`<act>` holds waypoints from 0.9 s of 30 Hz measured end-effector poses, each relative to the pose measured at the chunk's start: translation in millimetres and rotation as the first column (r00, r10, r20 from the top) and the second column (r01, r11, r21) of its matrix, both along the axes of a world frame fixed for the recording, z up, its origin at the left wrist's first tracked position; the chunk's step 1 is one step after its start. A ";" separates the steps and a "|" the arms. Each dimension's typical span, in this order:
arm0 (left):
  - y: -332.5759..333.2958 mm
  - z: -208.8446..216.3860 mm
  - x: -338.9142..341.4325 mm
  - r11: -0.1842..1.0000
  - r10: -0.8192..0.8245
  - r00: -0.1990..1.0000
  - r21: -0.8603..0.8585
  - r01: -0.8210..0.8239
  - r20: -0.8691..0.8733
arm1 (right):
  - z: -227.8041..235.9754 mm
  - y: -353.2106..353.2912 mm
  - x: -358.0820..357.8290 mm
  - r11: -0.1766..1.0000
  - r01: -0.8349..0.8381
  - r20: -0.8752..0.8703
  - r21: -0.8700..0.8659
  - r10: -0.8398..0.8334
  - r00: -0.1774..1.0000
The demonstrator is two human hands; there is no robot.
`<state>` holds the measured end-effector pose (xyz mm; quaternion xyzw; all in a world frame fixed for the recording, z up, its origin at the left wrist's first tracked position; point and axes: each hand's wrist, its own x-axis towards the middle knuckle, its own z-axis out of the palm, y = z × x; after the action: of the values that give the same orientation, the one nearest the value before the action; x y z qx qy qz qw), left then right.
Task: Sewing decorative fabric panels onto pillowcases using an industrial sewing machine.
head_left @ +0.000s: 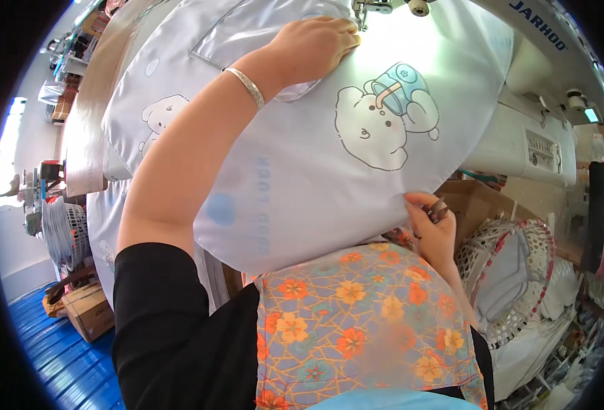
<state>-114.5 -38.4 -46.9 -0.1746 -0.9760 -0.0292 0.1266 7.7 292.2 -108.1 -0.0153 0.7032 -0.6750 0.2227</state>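
A large piece of white, satiny fabric (302, 191) printed with cartoon bears covers the machine bed and hangs over its front edge. My left hand (315, 46) lies on it with fingers stretched out, the tips just beside the presser foot (361, 17) of a sewing machine (544, 41). A smaller piece with a dark outlined corner lies under that hand. At the near right edge of the fabric, my right hand (433, 222) is closed, thumb and finger at the rim. Small dark thread snips (438, 210) sit in its grip, partly hidden by the fingers.
To the right stand a cardboard box (476, 201) and a white mesh basket (497, 287) with grey cloth inside. A wooden tabletop (90, 137) borders the fabric at left. Another carton (88, 311) rests on the blue floor (62, 362). A floral apron (356, 321) covers my lap.
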 end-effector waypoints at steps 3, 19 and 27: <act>4.0 2.3 -0.2 1.000 0.026 1.000 -0.004 -0.026 0.014 | 7.6 7.8 -9.2 1.000 0.025 0.012 0.018 -0.026 1.000; 18.3 -12.2 -5.8 0.999 0.031 0.996 0.024 -0.029 -0.084 | 61.2 60.9 -166.9 0.849 0.065 -0.393 0.525 0.174 0.903; 15.3 -2.8 3.0 0.997 0.042 0.999 0.066 -0.040 -0.034 | 84.6 -30.8 -158.9 0.837 0.063 -0.694 0.544 0.406 0.595</act>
<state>-111.5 -23.1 -49.8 -0.1508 -0.9756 -0.0552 0.1500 -151.2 261.4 -23.5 -0.3203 0.8758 -0.3581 -0.0468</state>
